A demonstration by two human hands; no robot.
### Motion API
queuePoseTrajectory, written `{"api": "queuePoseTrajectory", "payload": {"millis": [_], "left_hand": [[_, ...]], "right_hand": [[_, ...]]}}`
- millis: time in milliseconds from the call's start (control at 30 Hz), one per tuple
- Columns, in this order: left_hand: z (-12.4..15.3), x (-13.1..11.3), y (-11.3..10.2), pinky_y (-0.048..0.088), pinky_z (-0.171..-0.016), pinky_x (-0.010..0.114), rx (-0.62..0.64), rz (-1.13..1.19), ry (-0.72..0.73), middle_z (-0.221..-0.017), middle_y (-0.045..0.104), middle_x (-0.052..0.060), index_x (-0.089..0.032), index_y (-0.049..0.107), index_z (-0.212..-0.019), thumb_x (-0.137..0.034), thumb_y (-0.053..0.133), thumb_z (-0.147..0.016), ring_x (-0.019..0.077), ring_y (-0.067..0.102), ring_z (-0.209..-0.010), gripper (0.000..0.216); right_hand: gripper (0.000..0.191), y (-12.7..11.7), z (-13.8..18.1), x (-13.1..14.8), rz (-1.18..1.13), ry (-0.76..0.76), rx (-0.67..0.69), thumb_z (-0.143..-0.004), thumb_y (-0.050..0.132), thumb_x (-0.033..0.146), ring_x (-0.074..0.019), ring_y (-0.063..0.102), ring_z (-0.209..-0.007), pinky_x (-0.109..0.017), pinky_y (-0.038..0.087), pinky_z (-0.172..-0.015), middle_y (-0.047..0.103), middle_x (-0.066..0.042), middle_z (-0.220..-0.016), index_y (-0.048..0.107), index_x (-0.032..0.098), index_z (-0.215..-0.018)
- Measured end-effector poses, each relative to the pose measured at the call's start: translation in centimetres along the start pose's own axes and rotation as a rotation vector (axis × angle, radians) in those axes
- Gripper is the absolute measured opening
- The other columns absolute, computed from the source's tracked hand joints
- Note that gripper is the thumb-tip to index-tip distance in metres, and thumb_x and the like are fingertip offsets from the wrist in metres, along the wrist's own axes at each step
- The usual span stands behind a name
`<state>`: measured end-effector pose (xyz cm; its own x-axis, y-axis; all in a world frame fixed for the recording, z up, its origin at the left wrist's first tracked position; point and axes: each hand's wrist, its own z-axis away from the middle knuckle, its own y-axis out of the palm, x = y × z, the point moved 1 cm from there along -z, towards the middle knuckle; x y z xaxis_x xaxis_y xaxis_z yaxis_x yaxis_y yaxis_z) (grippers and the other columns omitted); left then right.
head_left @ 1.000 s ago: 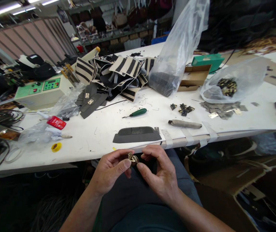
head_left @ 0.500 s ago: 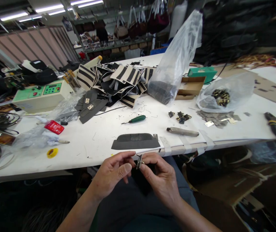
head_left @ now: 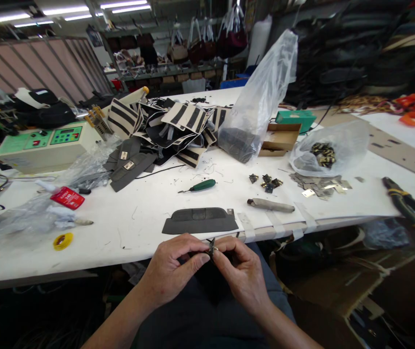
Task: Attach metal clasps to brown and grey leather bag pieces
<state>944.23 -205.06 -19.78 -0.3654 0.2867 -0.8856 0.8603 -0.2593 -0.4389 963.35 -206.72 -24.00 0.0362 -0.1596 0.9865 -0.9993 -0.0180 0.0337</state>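
Observation:
Just off the table's front edge, my left hand (head_left: 178, 266) and my right hand (head_left: 243, 270) meet over a small metal bag clasp (head_left: 211, 247). Thumb and forefinger of each hand pinch it from opposite sides, and it stands on edge so its face is mostly hidden. Directly beyond my hands lies a dark grey flap piece (head_left: 200, 222) with a small metal plate at its right end. Further back rests a green-handled screwdriver (head_left: 203, 184). Several similar dark and brass clasps (head_left: 268, 182) sit in a little group to the right.
A wrapped grey bar (head_left: 271, 205), flat metal plates (head_left: 318, 185) and pliers (head_left: 406, 198) lie on the right. Plastic bags (head_left: 246, 131) and striped pieces (head_left: 185, 116) stand behind. Yellow tape (head_left: 63, 241), a red-labelled bottle (head_left: 67, 198) and a control box (head_left: 51, 150) are on the left.
My left hand has moved in to the clasp, its fingertips now closed against it; before, its fingers were looser beside it. My right hand keeps its pinch. The view has shifted slightly.

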Motion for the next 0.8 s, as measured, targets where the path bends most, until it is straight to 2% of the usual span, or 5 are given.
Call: {"api": "queuePoseTrajectory", "payload": {"millis": [200,400,600,800], "left_hand": [[-0.1,0.0,0.0,0.053,-0.079,0.027,0.072,0.063,-0.073,-0.091,0.075,0.003,-0.021,0.077,-0.096,-0.026,0.065,-0.097,0.0153,0.07,-0.084,0.013],[0.3,-0.7,0.0,0.05,-0.075,0.025,0.031,-0.071,0.017,-0.085,0.072,0.001,-0.021,0.072,-0.091,-0.02,0.063,-0.097,0.0131,0.067,-0.078,0.011],[0.7,-0.9,0.8,0.05,-0.077,0.025,-0.027,-0.15,0.093,-0.085,0.072,0.001,-0.021,0.07,-0.091,-0.015,0.063,-0.097,0.0127,0.067,-0.079,0.011],[0.5,0.0,1.0,0.053,-0.076,0.027,-0.012,-0.132,0.014,-0.084,0.073,0.001,-0.022,0.072,-0.089,-0.022,0.065,-0.097,0.0144,0.068,-0.078,0.01]], "right_hand": [[0.011,0.0,-0.5,0.0,0.001,-0.047,0.045,-0.092,0.071,0.021,-0.0147,0.064,-0.078,-0.027,0.049,-0.075,0.069,0.001,-0.082,0.067,0.022,-0.081],[0.012,0.0,-0.2,-0.5,0.002,-0.132,0.08,-0.089,0.072,0.015,-0.0141,0.064,-0.076,-0.027,0.05,-0.073,0.067,0.002,-0.081,0.066,0.023,-0.083],[0.016,0.0,-0.1,-0.1,0.052,-0.199,0.037,-0.089,0.071,0.011,-0.0139,0.066,-0.076,-0.027,0.052,-0.074,0.069,0.003,-0.08,0.066,0.023,-0.078],[0.018,-0.2,-0.2,-0.1,0.114,-0.193,-0.01,-0.087,0.07,0.012,-0.0141,0.064,-0.069,-0.027,0.05,-0.068,0.067,0.002,-0.074,0.064,0.022,-0.073]]}}
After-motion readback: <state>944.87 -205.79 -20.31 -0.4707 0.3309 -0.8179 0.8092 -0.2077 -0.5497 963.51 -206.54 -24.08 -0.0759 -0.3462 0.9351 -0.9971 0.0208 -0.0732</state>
